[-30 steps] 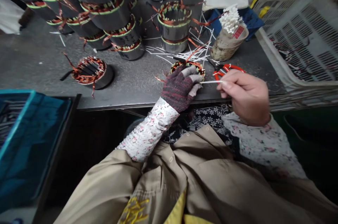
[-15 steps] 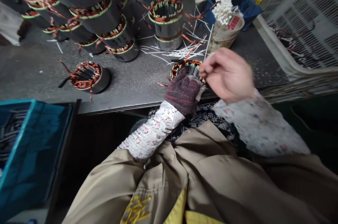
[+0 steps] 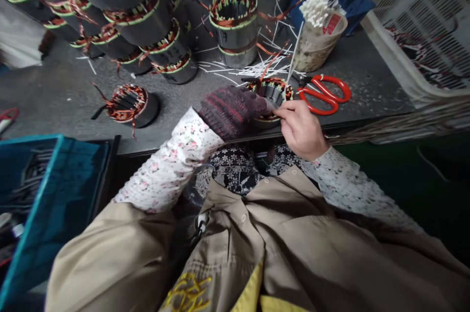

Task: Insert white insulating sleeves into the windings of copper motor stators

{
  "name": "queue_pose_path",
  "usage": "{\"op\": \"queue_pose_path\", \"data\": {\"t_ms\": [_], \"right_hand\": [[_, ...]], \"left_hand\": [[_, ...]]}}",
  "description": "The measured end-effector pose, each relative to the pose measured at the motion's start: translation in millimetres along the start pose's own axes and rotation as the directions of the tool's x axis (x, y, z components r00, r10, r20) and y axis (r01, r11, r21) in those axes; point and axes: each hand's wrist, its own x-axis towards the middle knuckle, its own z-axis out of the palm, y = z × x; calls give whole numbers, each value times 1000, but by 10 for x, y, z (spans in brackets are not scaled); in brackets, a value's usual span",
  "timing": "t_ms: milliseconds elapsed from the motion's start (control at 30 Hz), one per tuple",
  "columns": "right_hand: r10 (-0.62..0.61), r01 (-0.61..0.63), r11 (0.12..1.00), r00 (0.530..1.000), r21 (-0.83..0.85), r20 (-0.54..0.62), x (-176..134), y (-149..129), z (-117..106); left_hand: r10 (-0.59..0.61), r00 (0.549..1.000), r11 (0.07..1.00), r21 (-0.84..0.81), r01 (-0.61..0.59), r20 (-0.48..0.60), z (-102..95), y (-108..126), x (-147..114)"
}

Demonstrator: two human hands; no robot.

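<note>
A small motor stator (image 3: pixel 271 87) with copper windings and a green-edged rim stands near the bench's front edge. My left hand (image 3: pixel 233 111), in a dark striped knit glove, grips its left and front side with the fingers reaching over the rim. Bare, my right hand (image 3: pixel 301 128) is closed in a pinch at the stator's front right rim. Whatever lies between those fingertips is too small to make out. Right behind the stator are loose white strips (image 3: pixel 264 68). Red-handled scissors (image 3: pixel 325 94) lie just right of my right hand.
Another stator (image 3: pixel 128 104) sits to the left, with stacked stators (image 3: pixel 125 18) behind it. A two-high pair (image 3: pixel 235 33) stands at the back middle. A cup (image 3: pixel 317 47) of white sticks, a white crate (image 3: pixel 429 33) and a teal bin (image 3: pixel 51 175) flank the work.
My right hand has come down and in to the stator's rim, uncovering the red scissors. My gloved left hand has turned and shifted to the stator's left side.
</note>
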Motion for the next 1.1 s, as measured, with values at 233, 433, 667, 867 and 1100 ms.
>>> {"op": "queue_pose_path", "data": {"t_ms": [233, 433, 667, 867, 1100], "right_hand": [[-42, 44, 999, 997, 32, -61, 96, -23, -51], [239, -197, 971, 820, 134, -521, 707, 861, -305], [294, -327, 945, 885, -31, -362, 1397, 1507, -315], [304, -302, 951, 871, 66, -386, 1366, 1424, -359], [361, -358, 930, 859, 77, -363, 1479, 1378, -394]], "left_hand": [[182, 953, 977, 65, -202, 241, -157, -35, 169], [452, 886, 892, -70, -447, 98, -43, -432, 61], [496, 868, 865, -79, -496, -17, 96, -460, 81], [487, 853, 873, 68, -484, -189, 335, -366, 12], [320, 858, 944, 216, -251, -401, 556, -28, -45]]}}
